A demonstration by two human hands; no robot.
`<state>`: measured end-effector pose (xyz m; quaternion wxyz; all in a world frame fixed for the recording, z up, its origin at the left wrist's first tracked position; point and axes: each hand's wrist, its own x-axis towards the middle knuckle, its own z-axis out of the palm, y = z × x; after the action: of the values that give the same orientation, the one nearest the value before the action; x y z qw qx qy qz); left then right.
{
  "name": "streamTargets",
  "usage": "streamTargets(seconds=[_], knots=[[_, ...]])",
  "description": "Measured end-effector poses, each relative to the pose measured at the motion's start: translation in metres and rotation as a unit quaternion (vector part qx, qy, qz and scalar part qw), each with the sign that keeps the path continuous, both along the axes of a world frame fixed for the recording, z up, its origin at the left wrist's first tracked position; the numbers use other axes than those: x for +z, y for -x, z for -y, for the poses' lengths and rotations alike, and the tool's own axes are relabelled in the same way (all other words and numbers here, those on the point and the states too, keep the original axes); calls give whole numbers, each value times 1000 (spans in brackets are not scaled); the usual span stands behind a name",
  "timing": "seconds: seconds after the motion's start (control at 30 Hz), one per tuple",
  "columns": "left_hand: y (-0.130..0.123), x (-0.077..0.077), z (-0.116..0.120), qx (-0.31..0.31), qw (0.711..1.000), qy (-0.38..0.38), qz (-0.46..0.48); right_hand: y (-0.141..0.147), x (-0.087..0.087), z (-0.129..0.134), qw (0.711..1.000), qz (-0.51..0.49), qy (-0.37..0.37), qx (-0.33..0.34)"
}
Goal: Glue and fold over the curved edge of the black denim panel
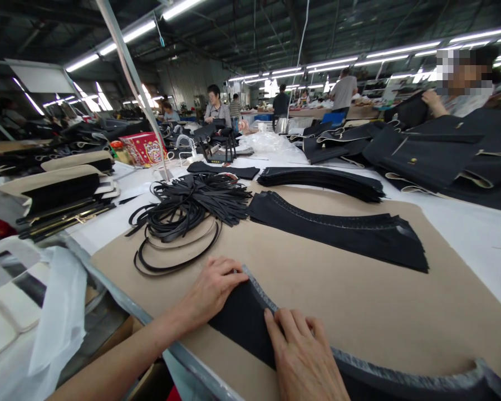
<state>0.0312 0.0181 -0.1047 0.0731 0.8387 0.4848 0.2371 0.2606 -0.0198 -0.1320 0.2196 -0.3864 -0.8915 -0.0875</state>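
Observation:
A curved black fabric piece (244, 317) lies across the near part of the table, with a greyish strip along its concave upper edge. At its far left end, my left hand (215, 284) is closed on the corner, thumb and fingertips pressed at the edge. My right hand (303, 351) is over the middle of the piece, its bent fingers close together and pressing on the grey-edged curve. Part of the fabric is hidden under this hand. Beyond my hands rests a stack of similar curved black pieces (338, 228), and to its left a heap of black straps (196, 203).
Brown board (359, 301) covers the white table. Another black stack (321, 181) sits farther back. Black panels (438, 150) are piled at right, near a co-worker (459, 83). A red box (144, 149) stands back left; white plastic frames (16, 295) are by the left edge.

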Motion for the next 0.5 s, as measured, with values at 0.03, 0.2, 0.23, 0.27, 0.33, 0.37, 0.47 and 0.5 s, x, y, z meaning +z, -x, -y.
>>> streamTargets(seconds=[0.03, 0.2, 0.23, 0.27, 0.33, 0.37, 0.47, 0.5], knots=[[2, -2, 2, -19, 999, -20, -27, 0, -1, 0, 1000, 6, 7, -2], [6, -8, 2, -35, 998, -18, -41, 0, -5, -1, 998, -40, 44, -11], [6, -6, 0, -25, 999, -14, -22, 0, -4, -2, 997, -63, 49, -12], [5, -2, -3, -12, 1000, -7, 2, 0, -3, -3, 995, -83, 57, -13], [3, 6, -9, 14, 999, 13, 41, 3, 1, -5, 991, -103, 87, -14], [2, 10, -12, 19, 998, 27, 47, 4, 3, -6, 989, -105, 104, -18], [0, 21, -23, -15, 997, 74, 9, 11, 8, -9, 983, -106, 141, -49], [-1, 23, -27, -34, 995, 90, -16, 14, 11, -10, 980, -107, 152, -66]])
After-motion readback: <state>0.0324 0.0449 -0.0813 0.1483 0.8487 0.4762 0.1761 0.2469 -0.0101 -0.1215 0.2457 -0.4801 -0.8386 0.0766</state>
